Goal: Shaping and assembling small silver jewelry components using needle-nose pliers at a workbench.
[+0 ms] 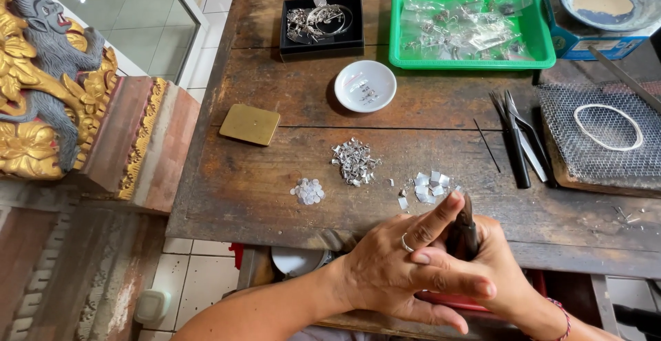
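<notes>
Pliers (466, 231) between both hands (413, 265)

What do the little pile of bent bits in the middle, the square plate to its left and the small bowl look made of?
Bent bits: thin silvery sheet metal, probably silver or similar, bright and folded. Square plate: likely brass, dull yellow-gold with a matte face. Small bowl: white glazed ceramic by its gloss, though plastic cannot be ruled out.
</notes>
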